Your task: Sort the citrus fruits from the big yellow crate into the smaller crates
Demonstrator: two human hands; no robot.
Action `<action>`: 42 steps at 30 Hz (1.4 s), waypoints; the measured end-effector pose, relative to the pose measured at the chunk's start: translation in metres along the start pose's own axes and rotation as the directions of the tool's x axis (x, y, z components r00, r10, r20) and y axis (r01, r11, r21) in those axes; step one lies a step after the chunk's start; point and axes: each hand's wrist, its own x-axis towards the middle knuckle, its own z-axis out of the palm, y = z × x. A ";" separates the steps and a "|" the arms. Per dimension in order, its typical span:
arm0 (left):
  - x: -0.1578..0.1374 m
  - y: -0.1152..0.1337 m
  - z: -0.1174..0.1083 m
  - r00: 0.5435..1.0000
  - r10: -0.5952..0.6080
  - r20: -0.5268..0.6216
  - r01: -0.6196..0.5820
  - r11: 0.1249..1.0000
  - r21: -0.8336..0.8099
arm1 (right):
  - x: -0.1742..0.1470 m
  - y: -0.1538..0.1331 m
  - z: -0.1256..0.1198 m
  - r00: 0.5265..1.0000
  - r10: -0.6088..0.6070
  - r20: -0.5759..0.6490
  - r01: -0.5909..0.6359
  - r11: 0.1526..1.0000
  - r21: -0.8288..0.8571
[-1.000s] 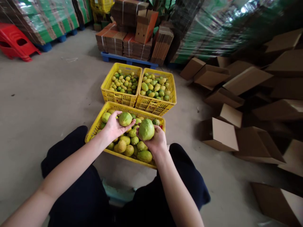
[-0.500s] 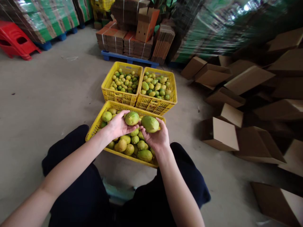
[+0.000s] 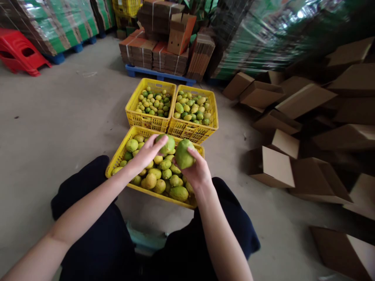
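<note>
My left hand (image 3: pixel 149 151) is closed round a green lemon (image 3: pixel 168 144), thumb on top. Close beside it, my right hand (image 3: pixel 199 168) grips a second, larger green lemon (image 3: pixel 184 154), its thumb along the fruit's right side. Both fruits are held above the near yellow crate (image 3: pixel 158 195), apart from each other. That crate holds many yellow-green lemons (image 3: pixel 159 185), partly hidden by my hands and forearms. The undersides of both held lemons and several fingertips are out of sight.
Two more yellow crates (image 3: pixel 127 111) of smaller lemons stand just beyond. Behind them, a blue pallet (image 3: pixel 146 73) bears bundled flat cartons (image 3: pixel 136 51). Open cardboard boxes (image 3: pixel 278 168) lie heaped at right. A red plastic stool (image 3: pixel 20 48) stands at far left, near wrapped pallet loads (image 3: pixel 63 25).
Both hands have turned the lemons they hold. The left thumb now lies over its fruit, and the right lemon has tipped more upright.
</note>
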 end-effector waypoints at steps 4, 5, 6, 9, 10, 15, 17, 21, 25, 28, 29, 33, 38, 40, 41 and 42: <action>-0.007 0.001 0.001 0.966 0.245 -0.085 -0.248 0.969 -0.022 | -0.004 0.002 0.003 0.952 -0.306 0.030 0.305 0.926 -0.221; -0.008 0.002 0.001 0.965 0.250 -0.085 -0.254 0.966 -0.041 | -0.005 0.002 0.003 0.927 -0.371 0.046 0.368 0.885 -0.283; -0.010 0.003 0.000 0.964 0.252 -0.080 -0.257 0.965 -0.056 | -0.006 0.002 0.003 0.902 -0.428 0.059 0.422 0.845 -0.329; -0.012 0.008 -0.001 0.964 0.264 -0.018 -0.265 0.963 -0.047 | -0.007 0.001 0.003 0.838 -0.544 0.043 0.522 0.777 -0.352; -0.013 0.010 -0.002 0.958 0.285 0.010 -0.285 0.958 -0.020 | -0.007 0.000 0.003 0.821 -0.570 0.025 0.543 0.767 -0.343; -0.014 0.015 -0.007 0.920 0.354 0.165 -0.382 0.906 0.184 | -0.009 -0.004 0.001 0.817 -0.576 0.031 0.554 0.768 -0.320; -0.013 0.015 -0.010 0.926 0.306 0.221 -0.347 0.921 0.177 | -0.011 -0.006 -0.001 0.846 -0.532 0.024 0.516 0.808 -0.285; -0.008 0.010 -0.016 0.957 0.204 0.207 -0.212 0.977 0.021 | -0.016 -0.008 -0.004 0.911 -0.411 0.033 0.406 0.881 -0.244; -0.003 0.006 -0.019 0.990 0.025 0.137 -0.014 0.997 -0.082 | -0.016 -0.007 -0.006 0.961 -0.276 0.025 0.273 0.926 -0.262; -0.002 0.004 -0.020 0.992 -0.035 0.122 0.039 0.999 -0.037 | -0.012 -0.004 -0.008 0.979 -0.203 -0.004 0.195 0.948 -0.253; -0.002 0.004 -0.020 0.991 -0.028 0.131 0.027 1.000 0.007 | -0.011 -0.003 -0.008 0.984 -0.181 -0.005 0.174 0.954 -0.242; -0.005 0.002 -0.018 0.972 0.082 0.221 -0.125 0.974 0.189 | -0.008 0.002 -0.008 0.988 -0.154 -0.021 0.145 0.964 -0.224; -0.006 0.001 -0.017 0.951 0.104 0.291 -0.189 0.940 0.283 | -0.011 0.007 -0.007 0.987 -0.158 -0.023 0.142 0.935 -0.326; -0.006 0.002 -0.018 0.948 0.110 0.297 -0.195 0.942 0.273 | -0.012 0.008 -0.007 0.984 -0.179 -0.022 0.158 0.914 -0.374; -0.006 0.003 -0.018 0.946 0.112 0.303 -0.195 0.946 0.260 | -0.011 0.009 -0.008 0.981 -0.194 -0.022 0.170 0.903 -0.395; -0.005 0.003 -0.019 0.944 0.108 0.312 -0.190 0.950 0.247 | -0.011 0.009 -0.008 0.977 -0.210 -0.024 0.182 0.894 -0.409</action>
